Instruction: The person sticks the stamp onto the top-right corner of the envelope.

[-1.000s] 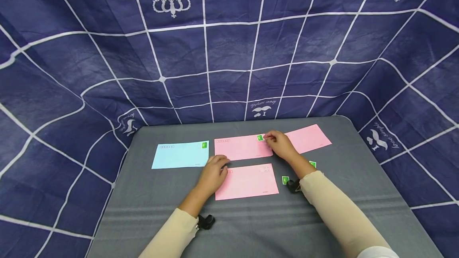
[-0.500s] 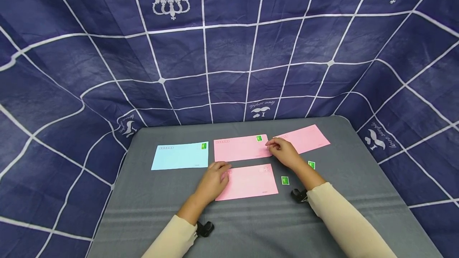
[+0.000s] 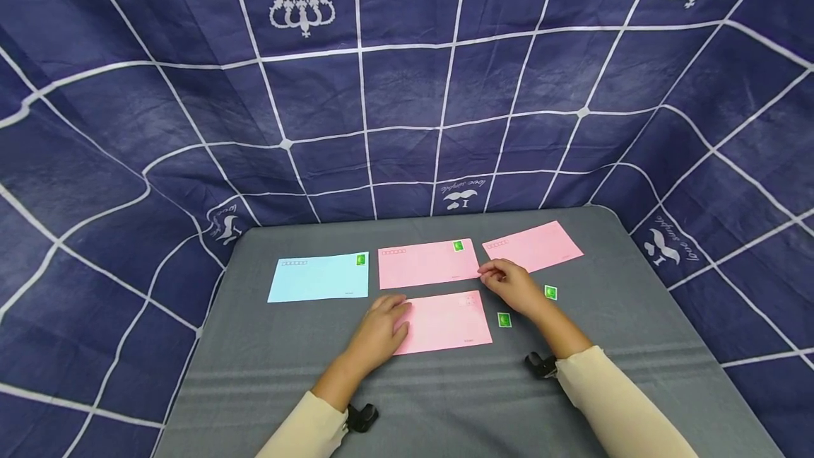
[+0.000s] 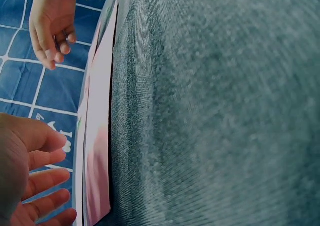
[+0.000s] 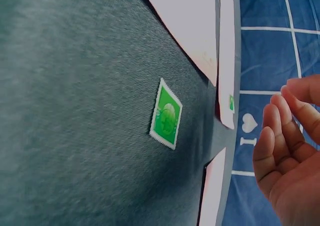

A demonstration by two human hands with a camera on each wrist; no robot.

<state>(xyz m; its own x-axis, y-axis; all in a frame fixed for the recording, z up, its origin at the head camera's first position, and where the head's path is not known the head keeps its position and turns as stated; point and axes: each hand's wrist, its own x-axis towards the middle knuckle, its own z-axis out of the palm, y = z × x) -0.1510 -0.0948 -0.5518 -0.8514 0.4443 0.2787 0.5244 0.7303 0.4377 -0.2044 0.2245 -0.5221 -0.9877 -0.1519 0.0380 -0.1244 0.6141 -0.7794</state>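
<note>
My left hand (image 3: 377,331) is over the left end of the front pink envelope (image 3: 448,322), hiding that end. Its fingers are spread and slightly bent in the left wrist view, with nothing in them. My right hand (image 3: 511,283) hovers near the lower right corner of the middle pink envelope (image 3: 427,264), which has a green stamp (image 3: 458,246) at its top right. Its fingers are loosely bent, and the right wrist view shows nothing between them. A loose green stamp (image 5: 167,115) with a white perforated edge lies on the cloth nearby. Another green stamp (image 3: 550,292) lies beside my right wrist.
At the left lies a light blue envelope (image 3: 318,278) with a green stamp (image 3: 361,259) in its corner. A third pink envelope (image 3: 534,244) lies angled at the back right. Grey cloth (image 3: 445,401) covers the table, and a blue checked curtain (image 3: 407,90) surrounds it.
My right hand has drawn back toward me and right, off the middle envelope's stamp corner. The left hand has shifted slightly toward me, still at the front envelope.
</note>
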